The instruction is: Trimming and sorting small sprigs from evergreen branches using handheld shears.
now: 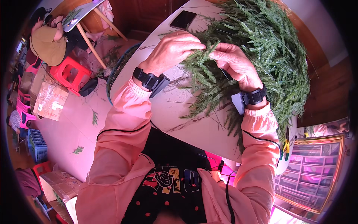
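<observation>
A green artificial pine sprig (pixel 204 61) is held over the table between my two hands. My left hand (pixel 172 51) is closed, its fingertips pinching the sprig's upper left side. From the other side, my right hand (pixel 235 64) pinches the sprig between thumb and forefinger. My fingertips partly hide the stem, so I cannot tell exactly where each grips it. A large heap of similar pine branches (pixel 274 56) covers the right of the marbled white table (pixel 164 108), with loose needles and thin stems below the sprig.
A black phone (pixel 183 19) lies at the table's far edge. Yellow-handled pliers (pixel 286 145) hang at the right edge. To the left are a red stool (pixel 71 72), a cardboard box (pixel 51 98), a blue crate (pixel 37 145) and a seated person (pixel 48 43) at another table.
</observation>
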`<state>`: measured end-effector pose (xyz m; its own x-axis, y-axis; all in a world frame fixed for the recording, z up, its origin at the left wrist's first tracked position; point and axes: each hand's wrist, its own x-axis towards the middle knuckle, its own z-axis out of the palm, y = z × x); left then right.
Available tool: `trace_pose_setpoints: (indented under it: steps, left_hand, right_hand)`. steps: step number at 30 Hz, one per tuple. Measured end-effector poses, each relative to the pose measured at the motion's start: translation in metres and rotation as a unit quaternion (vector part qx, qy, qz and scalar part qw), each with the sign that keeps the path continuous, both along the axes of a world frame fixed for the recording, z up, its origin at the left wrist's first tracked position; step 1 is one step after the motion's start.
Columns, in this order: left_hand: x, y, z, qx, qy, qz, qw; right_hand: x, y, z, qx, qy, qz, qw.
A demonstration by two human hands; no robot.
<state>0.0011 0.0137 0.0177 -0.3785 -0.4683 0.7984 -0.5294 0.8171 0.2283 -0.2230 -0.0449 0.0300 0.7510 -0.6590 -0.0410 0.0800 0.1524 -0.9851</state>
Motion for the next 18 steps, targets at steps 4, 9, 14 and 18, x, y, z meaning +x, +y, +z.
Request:
trace_pose_setpoints:
  steps: [4, 9, 14, 18]
  left_hand:
    - [-0.002, 0.001, 0.000, 0.028, -0.037, 0.030, 0.999]
    - [-0.007, 0.001, 0.000, 0.177, 0.049, 0.014, 0.983]
    - [-0.002, -0.001, 0.005, 0.423, 0.117, 0.013, 0.898]
    - [0.001, -0.001, -0.002, 0.547, 0.283, -0.093, 0.782]
  right_hand:
    - [0.002, 0.001, 0.000, -0.035, 0.042, -0.010, 0.998]
    - [0.010, 0.007, -0.005, -0.089, 0.001, -0.028, 0.996]
    - [0.014, 0.011, -0.010, -0.223, 0.034, -0.034, 0.974]
    - [0.017, 0.019, -0.007, -0.305, 0.077, -0.020, 0.949]
